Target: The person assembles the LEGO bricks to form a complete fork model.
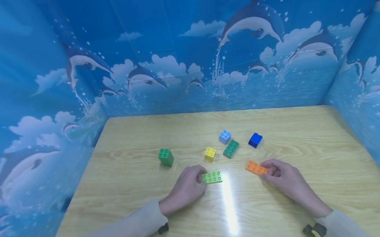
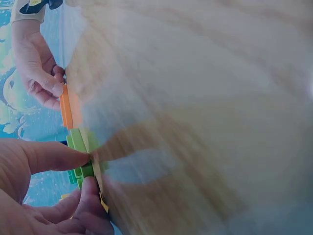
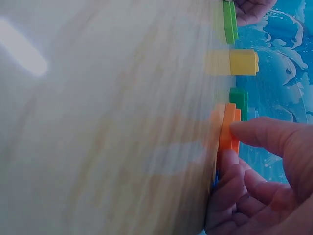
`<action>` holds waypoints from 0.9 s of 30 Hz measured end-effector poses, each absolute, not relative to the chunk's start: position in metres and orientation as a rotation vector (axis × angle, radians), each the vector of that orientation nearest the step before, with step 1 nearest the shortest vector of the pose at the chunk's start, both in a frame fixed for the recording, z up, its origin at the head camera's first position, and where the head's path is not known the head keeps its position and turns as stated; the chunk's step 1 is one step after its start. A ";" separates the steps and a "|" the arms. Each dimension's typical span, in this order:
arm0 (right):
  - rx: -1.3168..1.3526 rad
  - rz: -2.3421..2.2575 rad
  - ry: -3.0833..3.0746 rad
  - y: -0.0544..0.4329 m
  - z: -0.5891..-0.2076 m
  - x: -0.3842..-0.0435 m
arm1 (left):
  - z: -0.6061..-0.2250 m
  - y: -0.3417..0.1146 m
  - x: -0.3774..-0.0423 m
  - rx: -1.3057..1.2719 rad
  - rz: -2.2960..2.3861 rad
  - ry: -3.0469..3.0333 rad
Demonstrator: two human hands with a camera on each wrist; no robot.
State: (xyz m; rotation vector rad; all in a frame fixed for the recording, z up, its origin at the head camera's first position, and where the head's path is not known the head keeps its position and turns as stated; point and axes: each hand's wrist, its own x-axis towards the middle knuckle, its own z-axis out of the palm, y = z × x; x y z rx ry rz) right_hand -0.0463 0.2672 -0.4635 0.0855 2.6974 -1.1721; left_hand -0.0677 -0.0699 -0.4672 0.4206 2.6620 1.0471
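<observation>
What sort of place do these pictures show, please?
Probably a small booth arranged for tabletop activity, though the pictures cannot confirm it. A wood-grain table has blue dolphin-printed sheeting along its back and both sides, and colourful toy bricks stand on it.

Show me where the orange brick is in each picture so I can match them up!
Head view: the orange brick is right of centre, below the middle, pinched by the right hand.
Left wrist view: near the left edge, just above mid-height.
Right wrist view: right of centre, about mid-height.
Shared landmark: the light green brick, held by the left hand, shows in all three.
</observation>
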 end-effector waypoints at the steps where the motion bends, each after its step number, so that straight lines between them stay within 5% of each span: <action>1: 0.081 -1.176 2.692 0.267 -0.463 -0.046 | -0.467 -0.071 -0.068 0.421 1.066 2.649; 27: -0.192 -1.253 2.626 0.232 -0.462 -0.040 | -0.469 -0.078 -0.069 0.462 1.196 2.537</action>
